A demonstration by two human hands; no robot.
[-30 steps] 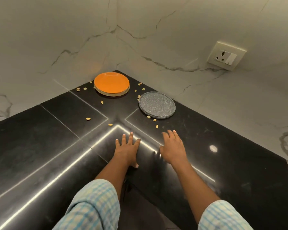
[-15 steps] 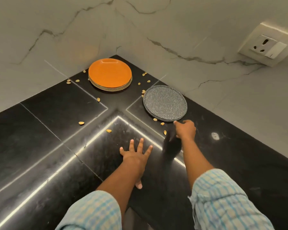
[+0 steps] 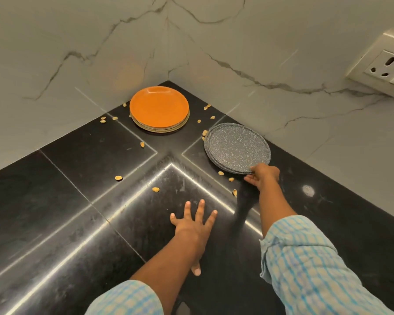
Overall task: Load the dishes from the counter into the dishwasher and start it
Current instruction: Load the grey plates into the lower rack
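Head view looks down onto a black polished surface (image 3: 55, 201) that runs into a corner of pale marble wall (image 3: 55, 53).

The left hand (image 3: 191, 226) lies flat on the surface at about six o'clock in the picture. Its fingers (image 3: 200, 208) are straight, spread apart and released, holding nothing, and the thumb points back towards the person.

The right hand (image 3: 263, 176) reaches out to about three o'clock, to the near rim of a low stack of grey speckled plates (image 3: 237, 147). Its fingers (image 3: 250, 178) are curled in at that rim, low against the surface under the edge, with the rest of the hand over the top, so it is grasping the stack's near edge. The stack sits on the surface close to the right-hand wall. I cannot tell whether the edge is lifted at all.

A second stack, of orange plates (image 3: 159, 108), stands deep in the corner at about twelve o'clock, well apart from both hands and a short way from the grey stack at its four o'clock.

Small tan shells (image 3: 118, 178) lie scattered over the surface around and between the two stacks. A few lie just beside the grey plates' near edge, close to the right hand.

A white socket (image 3: 387, 67) is set in the wall at two o'clock. Both arms wear pale blue checked sleeves (image 3: 305, 264), pushed up from the forearms.
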